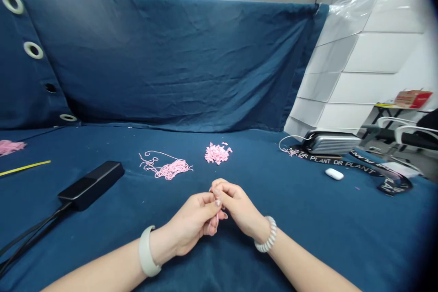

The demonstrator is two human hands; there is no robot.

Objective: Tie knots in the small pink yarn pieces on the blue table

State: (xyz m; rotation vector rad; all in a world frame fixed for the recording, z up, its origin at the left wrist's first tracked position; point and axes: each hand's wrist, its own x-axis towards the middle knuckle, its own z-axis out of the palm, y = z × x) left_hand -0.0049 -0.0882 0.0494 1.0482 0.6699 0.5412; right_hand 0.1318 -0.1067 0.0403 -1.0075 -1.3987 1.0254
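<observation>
My left hand (195,220) and my right hand (239,205) meet above the blue cloth, fingertips pinched together. A thin pink yarn strand (217,217) shows between them, running down by the curled fingers of my left hand; most of it is hidden by the fingers. Beyond my hands lie a loose tangle of pink yarn (171,169) on the left and a small heap of short pink yarn pieces (216,153), with a few bits scattered at its edge.
To the left are a black box (94,185) with cables, a yellow strip (25,168) and more pink yarn (10,147). On the right lie a white earbud case (334,174), a lettered black ribbon (337,162) and a silver-grey device (331,143). White boxes (352,86) stand behind.
</observation>
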